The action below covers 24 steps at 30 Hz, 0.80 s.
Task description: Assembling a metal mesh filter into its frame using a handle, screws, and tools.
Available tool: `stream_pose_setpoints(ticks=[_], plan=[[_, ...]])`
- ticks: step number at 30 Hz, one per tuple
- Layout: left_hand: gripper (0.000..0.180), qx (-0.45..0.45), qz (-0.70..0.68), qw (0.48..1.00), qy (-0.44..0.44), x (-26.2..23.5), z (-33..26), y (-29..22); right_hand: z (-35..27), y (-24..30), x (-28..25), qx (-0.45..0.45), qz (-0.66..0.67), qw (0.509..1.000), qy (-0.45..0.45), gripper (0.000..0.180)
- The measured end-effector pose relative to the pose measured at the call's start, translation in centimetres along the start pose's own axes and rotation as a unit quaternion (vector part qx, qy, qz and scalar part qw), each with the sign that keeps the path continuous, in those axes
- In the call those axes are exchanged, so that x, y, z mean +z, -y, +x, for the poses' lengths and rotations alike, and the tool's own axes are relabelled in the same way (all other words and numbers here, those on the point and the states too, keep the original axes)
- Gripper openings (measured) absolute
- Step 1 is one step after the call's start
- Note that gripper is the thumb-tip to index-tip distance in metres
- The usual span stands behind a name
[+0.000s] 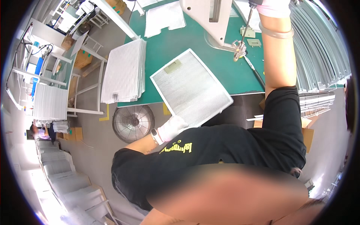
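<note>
The left hand, nearer, held the framed mesh filter overhanging the bench, long axis far-left to near-right; the right hand was far right, grip unclear

The left hand wears a thin white glove that covers the fingers. Just behind those fingers, at the wrist, sits a watch with a small dark face and a pale strap. The right hand, cut off by the upper edge, wears a pinkish-white glove; behind its fingers, past the cuff, is a smooth, pale bangle. Farther back from the fingers, both forearms are bare up to the short sleeves of a black T-shirt with yellow lettering across its chest.
</note>
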<state>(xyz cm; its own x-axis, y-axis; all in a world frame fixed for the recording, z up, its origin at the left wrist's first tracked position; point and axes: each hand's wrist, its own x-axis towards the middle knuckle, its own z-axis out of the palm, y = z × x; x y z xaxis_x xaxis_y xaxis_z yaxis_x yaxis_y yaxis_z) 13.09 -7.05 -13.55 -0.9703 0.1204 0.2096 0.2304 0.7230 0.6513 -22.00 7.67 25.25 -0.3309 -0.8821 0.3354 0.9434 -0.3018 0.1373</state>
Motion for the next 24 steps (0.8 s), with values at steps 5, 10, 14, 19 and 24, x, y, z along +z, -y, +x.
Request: stream_pose_setpoints(ticks=[5,10,14,19,24], plan=[[0.045,0.166,0.255,0.952,0.032,-2.5,1.2,-0.2,0.4,-0.6,-4.9,-0.337,-0.47,0.807,0.116,0.017],[0.072,0.02,0.221,0.92,-0.323,-10.4,12.2,-2.5,-0.6,-2.4,-7.0,-0.337,-0.456,0.823,0.029,0.023],[0.056,-0.222,0.289,0.915,-0.173,-11.1,17.8,2.0,-1.5,-0.7,-7.4,-0.244,-0.483,0.83,0.136,0.031],[0.023,-0.085,0.153,0.964,-0.202,-6.3,19.0,-2.4,-2.4,0.7,-7.7,-0.312,-0.512,0.793,0.109,0.037],[0.032,-0.06,0.119,0.979,-0.153,-6.6,17.6,-9.3,-3.0,-1.2,-7.9,-0.344,-0.529,0.774,0.06,0.035]])
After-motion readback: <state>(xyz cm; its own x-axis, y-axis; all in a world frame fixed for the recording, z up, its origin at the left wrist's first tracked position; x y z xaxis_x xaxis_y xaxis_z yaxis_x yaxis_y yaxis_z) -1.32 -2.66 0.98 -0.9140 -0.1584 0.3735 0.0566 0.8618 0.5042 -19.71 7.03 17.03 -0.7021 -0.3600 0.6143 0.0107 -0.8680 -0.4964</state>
